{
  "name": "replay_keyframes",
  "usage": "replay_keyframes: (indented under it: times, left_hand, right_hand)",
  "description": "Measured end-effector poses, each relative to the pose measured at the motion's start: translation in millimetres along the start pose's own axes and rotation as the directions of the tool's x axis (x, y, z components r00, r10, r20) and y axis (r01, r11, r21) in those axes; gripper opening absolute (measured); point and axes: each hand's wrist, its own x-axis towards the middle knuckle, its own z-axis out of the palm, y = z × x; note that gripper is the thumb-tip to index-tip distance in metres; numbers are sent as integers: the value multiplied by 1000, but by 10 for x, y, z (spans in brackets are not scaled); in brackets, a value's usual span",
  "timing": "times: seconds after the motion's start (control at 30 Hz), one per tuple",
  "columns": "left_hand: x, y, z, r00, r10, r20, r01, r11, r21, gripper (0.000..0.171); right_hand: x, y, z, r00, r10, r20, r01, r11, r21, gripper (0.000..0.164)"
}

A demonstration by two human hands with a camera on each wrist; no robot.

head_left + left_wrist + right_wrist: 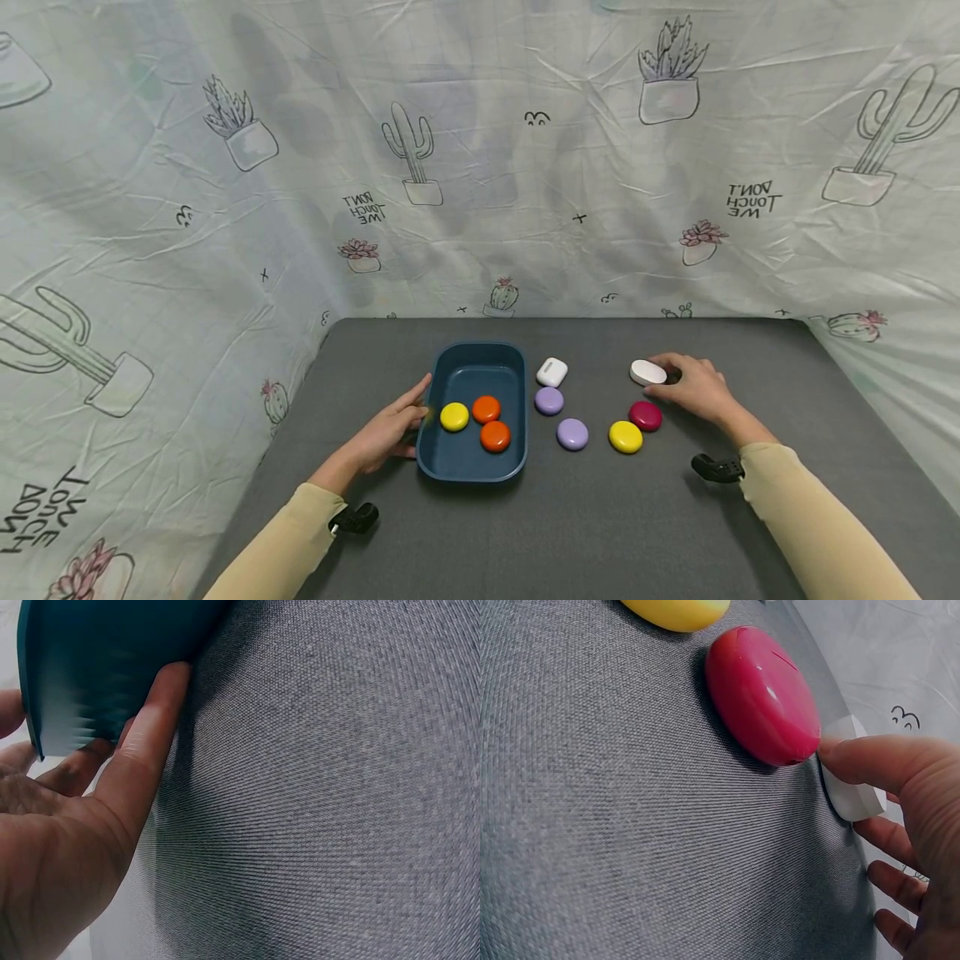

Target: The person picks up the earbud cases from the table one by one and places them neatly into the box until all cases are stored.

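Observation:
My right hand (pixel 696 386) pinches a white oval case (pixel 647 372) at its right end, thumb on the near side and a finger on the far side. The case (pixel 847 791) is partly hidden by the thumb in the right wrist view. Close to that thumb lies a glossy crimson rounded piece (pixel 761 697). My left hand (pixel 385 433) touches the left wall of a blue rectangular tray (pixel 471 477), its fingers spread along the side and rim. Inside the tray are a yellow piece (pixel 453 417) and two orange pieces (pixel 486 409), (pixel 495 437).
Right of the tray lie a white earbud case (pixel 552 372) and two lilac pieces (pixel 549 401), (pixel 572 434). A yellow piece (pixel 626 437) sits beside the crimson one. Grey cloth covers the table (pixel 570 525); a printed curtain (pixel 480 167) hangs behind.

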Motion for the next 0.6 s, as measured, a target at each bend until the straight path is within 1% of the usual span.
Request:
replay_keyframes:
  times: [0.4, 0.6]
  left_hand:
    - [0, 0, -3, 1000, 8, 22, -8, 1000, -11, 64]
    - [-2, 13, 2, 1000, 5, 11, -5, 1000, -11, 64]
  right_hand:
    - [25, 30, 23, 1000, 23, -18, -22, 1000, 10, 56]
    - [36, 27, 33, 1000, 20, -20, -20, 1000, 11, 55]
